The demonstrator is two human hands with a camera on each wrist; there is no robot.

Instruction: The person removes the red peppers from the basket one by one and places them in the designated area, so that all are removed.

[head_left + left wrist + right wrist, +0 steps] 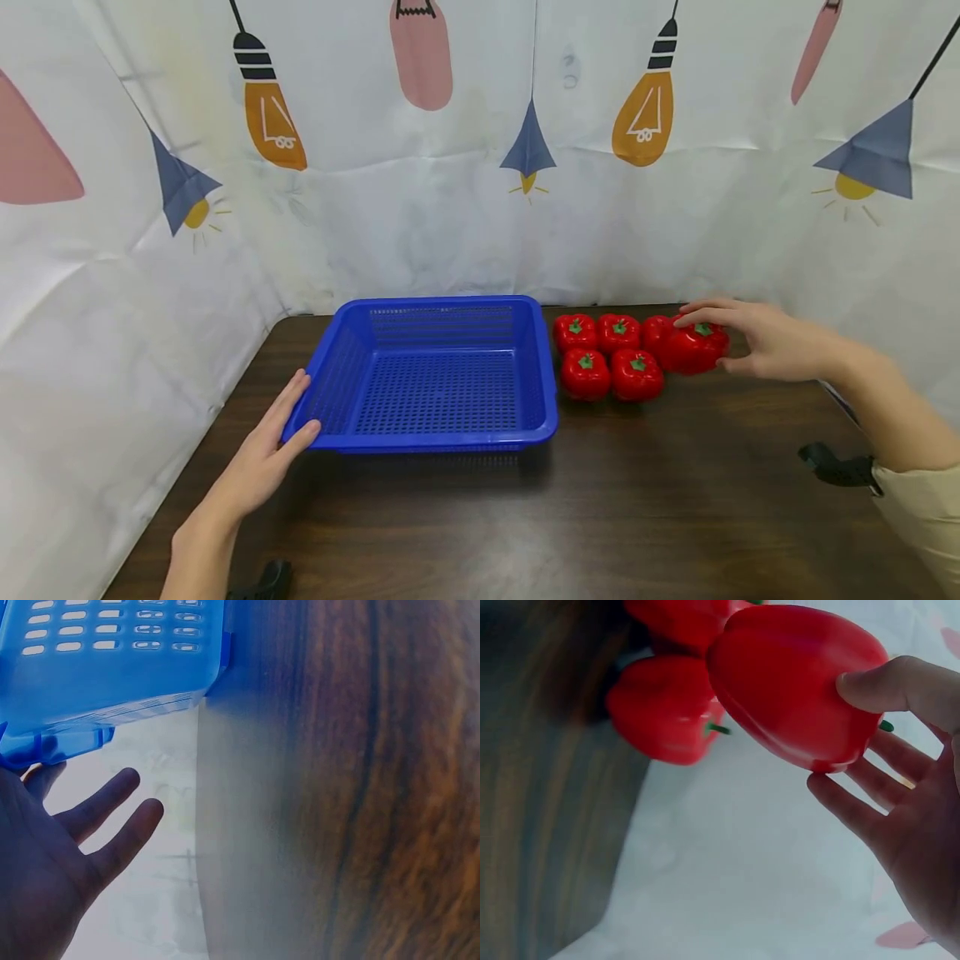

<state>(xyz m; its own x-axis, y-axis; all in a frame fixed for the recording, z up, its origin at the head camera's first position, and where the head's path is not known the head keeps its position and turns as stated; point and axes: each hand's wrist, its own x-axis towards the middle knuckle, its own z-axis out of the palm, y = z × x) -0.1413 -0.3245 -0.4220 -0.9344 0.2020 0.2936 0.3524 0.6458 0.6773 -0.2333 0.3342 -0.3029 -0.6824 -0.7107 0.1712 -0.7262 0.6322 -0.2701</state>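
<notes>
My right hand (772,340) grips a red bell pepper (692,348) with a green stem, thumb on one side and fingers on the other. In the right wrist view this pepper (795,686) is lifted off the table. Several more red bell peppers (586,373) stand in two rows just left of it. My left hand (258,462) rests at the left rim of a blue plastic basket (442,439), its fingers spread along the outside and its thumb by the front corner. Seen from the left wrist, the fingers (112,802) are straight below the basket wall (120,682).
The basket has a perforated floor and walls, and the peppers sit close to its right side. Everything stands on a dark wooden table (480,525). A white cloth (450,225) printed with lamps and bulbs hangs behind and along the sides.
</notes>
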